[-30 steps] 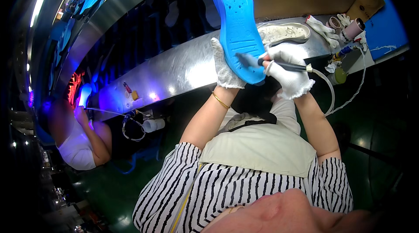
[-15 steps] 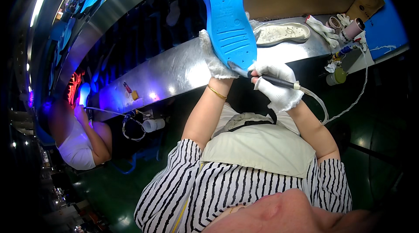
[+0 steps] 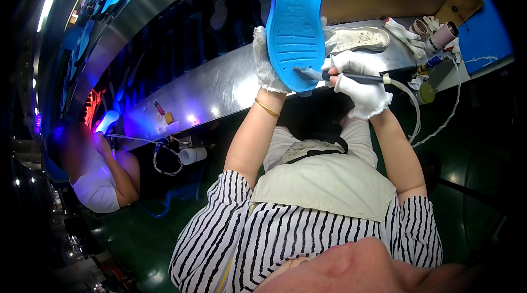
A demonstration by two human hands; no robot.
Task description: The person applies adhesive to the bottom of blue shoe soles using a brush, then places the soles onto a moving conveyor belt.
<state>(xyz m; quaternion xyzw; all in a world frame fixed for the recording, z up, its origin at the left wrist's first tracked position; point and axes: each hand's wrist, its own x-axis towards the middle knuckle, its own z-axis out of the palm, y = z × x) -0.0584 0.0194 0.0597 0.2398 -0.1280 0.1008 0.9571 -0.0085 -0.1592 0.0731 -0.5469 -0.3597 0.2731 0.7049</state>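
Observation:
A bright blue shoe sole (image 3: 296, 35) with small holes and raised ribs is held up in front of me, heel end toward me. My left hand (image 3: 265, 65), in a white knit glove, grips it from the left edge, its fingers partly hidden behind. My right hand (image 3: 363, 87), in a white glove with bare fingertips, is closed round the black handle of a brush (image 3: 359, 78) fed by a clear tube (image 3: 413, 101). The bristles lie against the heel area of the sole. Behind it, a white sole (image 3: 359, 39) rests on the metal ledge.
The metal ledge (image 3: 203, 87) runs along a conveyor with dark sole shapes. Gloves (image 3: 406, 38), a pink cup (image 3: 443, 36) and a green-yellow jar (image 3: 425, 94) are at the right. On the left, a co-worker (image 3: 101, 167) holds a glowing sole (image 3: 107, 121).
The blue sole has shifted slightly right and tipped more upright. My right hand and the brush have moved right and a little away from me, the bristles now farther onto the heel.

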